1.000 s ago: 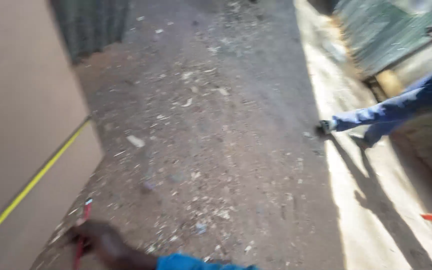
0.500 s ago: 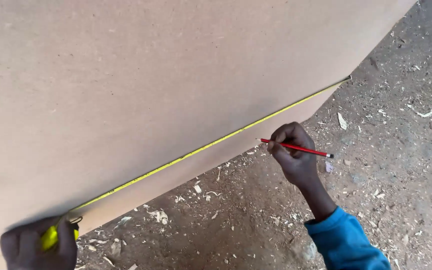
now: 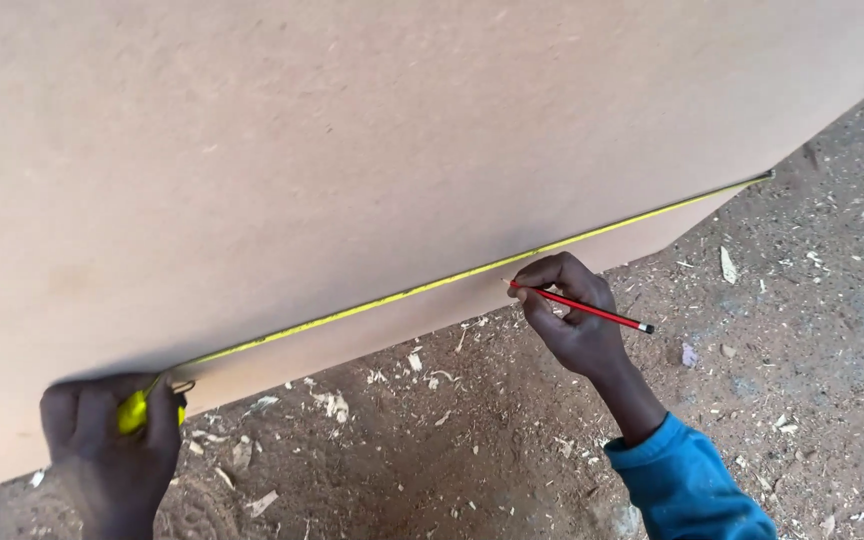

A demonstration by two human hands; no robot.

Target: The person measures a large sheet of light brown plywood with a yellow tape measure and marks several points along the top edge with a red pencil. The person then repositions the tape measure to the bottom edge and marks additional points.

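Note:
A large tan fibreboard sheet [image 3: 372, 150] fills most of the view. A yellow tape measure blade [image 3: 472, 274] runs along its lower edge, hooked at the sheet's right corner. My left hand [image 3: 112, 450] grips the yellow tape measure case [image 3: 134, 412] at the lower left, by the board's edge. My right hand [image 3: 572, 315] holds a red pencil [image 3: 582, 307] with its tip touching the board just beside the tape. A blue sleeve covers my right forearm.
Below the board lies a dirt floor [image 3: 772, 330] strewn with sawdust and wood chips [image 3: 727, 265]. The board hides everything above and to the left.
One second ago the view showed the floor and another person's legs; it then swung onto the board. Since half a second ago, the hands, tape and pencil have kept their places.

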